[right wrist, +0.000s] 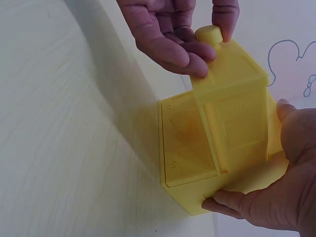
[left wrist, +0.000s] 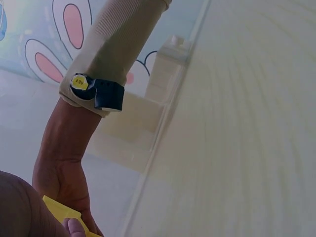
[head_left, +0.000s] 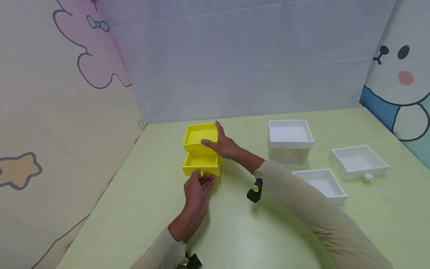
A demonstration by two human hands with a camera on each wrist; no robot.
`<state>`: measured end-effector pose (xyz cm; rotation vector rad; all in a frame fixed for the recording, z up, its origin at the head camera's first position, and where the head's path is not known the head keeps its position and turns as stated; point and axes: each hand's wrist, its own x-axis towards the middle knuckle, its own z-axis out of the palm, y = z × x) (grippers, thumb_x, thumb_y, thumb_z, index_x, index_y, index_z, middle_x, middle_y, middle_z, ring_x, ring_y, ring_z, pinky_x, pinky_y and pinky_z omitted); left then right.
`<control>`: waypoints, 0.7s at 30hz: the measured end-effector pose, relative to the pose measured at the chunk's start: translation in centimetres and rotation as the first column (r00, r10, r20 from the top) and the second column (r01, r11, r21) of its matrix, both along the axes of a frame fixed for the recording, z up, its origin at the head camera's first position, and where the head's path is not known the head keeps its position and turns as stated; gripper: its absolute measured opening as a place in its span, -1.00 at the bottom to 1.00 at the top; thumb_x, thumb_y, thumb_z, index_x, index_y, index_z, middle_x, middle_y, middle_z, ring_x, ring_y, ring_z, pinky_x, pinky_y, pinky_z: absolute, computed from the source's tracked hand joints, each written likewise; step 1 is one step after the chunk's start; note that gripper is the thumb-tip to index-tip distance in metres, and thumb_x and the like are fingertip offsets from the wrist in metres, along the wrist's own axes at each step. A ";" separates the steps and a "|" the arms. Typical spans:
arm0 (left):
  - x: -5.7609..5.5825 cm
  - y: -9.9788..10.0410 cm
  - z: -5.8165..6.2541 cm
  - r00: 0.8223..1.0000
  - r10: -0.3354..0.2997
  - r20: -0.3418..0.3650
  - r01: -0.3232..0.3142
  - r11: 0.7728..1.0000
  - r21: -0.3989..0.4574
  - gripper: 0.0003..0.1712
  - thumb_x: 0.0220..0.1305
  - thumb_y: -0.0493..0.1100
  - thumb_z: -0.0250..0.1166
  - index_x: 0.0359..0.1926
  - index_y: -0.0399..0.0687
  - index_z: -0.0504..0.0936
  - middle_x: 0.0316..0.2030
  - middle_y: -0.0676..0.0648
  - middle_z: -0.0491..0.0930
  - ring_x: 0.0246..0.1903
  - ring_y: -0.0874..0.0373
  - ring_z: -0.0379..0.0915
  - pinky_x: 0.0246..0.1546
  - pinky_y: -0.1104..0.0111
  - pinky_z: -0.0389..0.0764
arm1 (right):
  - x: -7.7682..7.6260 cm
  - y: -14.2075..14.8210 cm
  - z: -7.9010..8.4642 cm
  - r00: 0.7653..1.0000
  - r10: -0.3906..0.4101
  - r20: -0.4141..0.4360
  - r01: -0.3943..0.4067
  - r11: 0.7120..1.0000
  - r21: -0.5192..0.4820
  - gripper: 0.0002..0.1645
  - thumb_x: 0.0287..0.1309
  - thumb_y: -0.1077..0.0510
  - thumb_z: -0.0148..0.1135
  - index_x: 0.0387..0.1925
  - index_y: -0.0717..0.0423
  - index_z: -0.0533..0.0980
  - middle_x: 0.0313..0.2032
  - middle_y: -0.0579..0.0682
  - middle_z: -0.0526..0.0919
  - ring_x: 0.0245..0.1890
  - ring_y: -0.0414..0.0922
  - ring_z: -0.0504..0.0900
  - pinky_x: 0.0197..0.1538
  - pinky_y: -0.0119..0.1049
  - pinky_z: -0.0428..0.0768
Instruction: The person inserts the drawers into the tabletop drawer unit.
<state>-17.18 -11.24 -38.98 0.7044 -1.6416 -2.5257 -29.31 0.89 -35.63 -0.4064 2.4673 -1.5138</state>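
Observation:
A small yellow cabinet (head_left: pixel 201 133) with a tray-like top stands at the left middle of the table. Its shallow yellow drawer (head_left: pixel 201 161) is pulled partly out toward the person. At the drawer's front, my left hand (head_left: pixel 196 192) pinches the round knob (right wrist: pixel 209 35) between thumb and finger, other fingers loosely bent below. My right hand (head_left: pixel 227 145) lies against the cabinet's right side, thumb reaching over the top edge and fingers extended along the side wall. Beneath the drawer, a recessed compartment (right wrist: pixel 187 138) shows in the right wrist view.
To the right stands a white cabinet (head_left: pixel 290 145) with an open front. Two loose white drawers lie near it: one (head_left: pixel 320 183) partly behind the right sleeve, the other (head_left: pixel 361 160) farther right with a knob. A pale cloth wall (head_left: pixel 248 74) rises behind the table.

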 end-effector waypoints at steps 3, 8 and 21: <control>-0.1 0.0 -0.2 1.000 -0.003 0.000 0.003 1.000 -0.007 -0.58 0.51 -0.03 -0.06 0.08 -0.30 0.45 -0.23 -0.14 0.57 -0.15 0.03 0.66 -0.04 0.28 0.62 | 0.0 0.0 -0.1 1.000 0.000 -0.004 0.000 1.000 -0.004 0.21 0.30 -0.31 0.13 0.56 -0.09 -0.44 0.37 0.20 0.25 0.20 0.09 0.38 0.37 0.02 0.27; -0.2 0.0 -0.5 1.000 0.001 -0.029 -0.002 1.000 -0.013 -0.60 0.49 -0.05 -0.05 0.03 -0.31 0.46 -0.26 -0.14 0.57 -0.18 0.05 0.66 -0.05 0.28 0.63 | -0.2 0.0 -0.3 1.000 0.006 -0.008 -0.006 1.000 -0.002 0.22 0.29 -0.32 0.13 0.56 -0.12 -0.46 0.38 0.20 0.24 0.22 0.08 0.39 0.36 0.02 0.28; -0.1 -0.3 -0.3 0.998 -0.022 -0.056 0.021 0.999 -0.027 -0.60 0.50 -0.06 -0.06 0.10 -0.29 0.43 -0.23 -0.14 0.55 -0.13 0.02 0.64 -0.02 0.28 0.61 | 0.1 -0.1 -0.2 1.000 -0.001 -0.015 0.001 1.000 -0.001 0.21 0.30 -0.32 0.12 0.56 -0.09 -0.45 0.39 0.21 0.23 0.26 0.09 0.37 0.37 0.04 0.26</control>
